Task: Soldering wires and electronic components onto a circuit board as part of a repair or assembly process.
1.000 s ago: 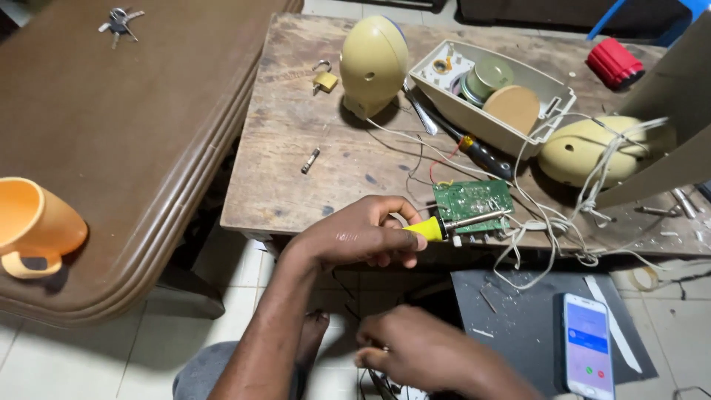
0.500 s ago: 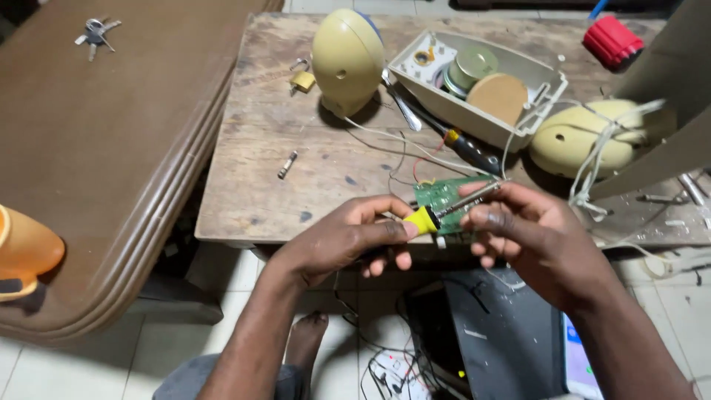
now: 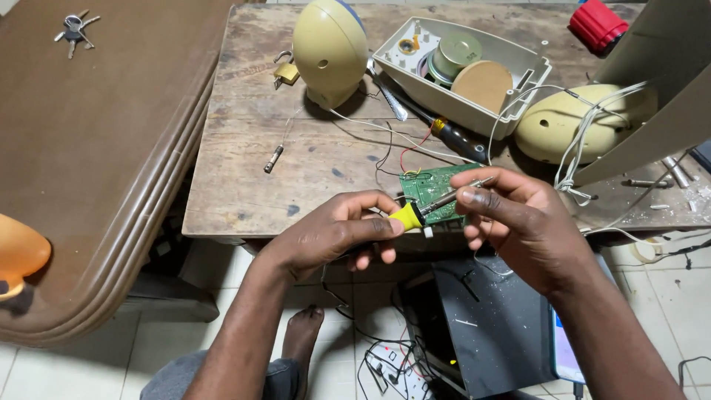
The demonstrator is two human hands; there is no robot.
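Note:
My left hand (image 3: 333, 233) grips a soldering iron with a yellow collar (image 3: 409, 215), its metal shaft pointing up and right over a green circuit board (image 3: 433, 189) at the front edge of the worn wooden table (image 3: 244, 185). My right hand (image 3: 518, 222) is at the iron's tip, with thumb and forefinger pinched together around the shaft or a thin wire; which one I cannot tell. Thin red, black and white wires (image 3: 400, 144) run from the board toward the cream shells behind.
Behind the board lie a cream dome shell (image 3: 329, 48), an open cream housing with round parts (image 3: 463, 70), a second cream shell wrapped in white cord (image 3: 570, 122), a black-handled screwdriver (image 3: 452, 133), a padlock (image 3: 285, 72) and a red cap (image 3: 596, 24). A brown table (image 3: 89, 148) with keys (image 3: 72, 30) stands left; a black box (image 3: 489, 326) sits below.
My right hand came up from below the table edge to the soldering iron's tip at the board. The left hand kept holding the iron in place. The view shifted slightly.

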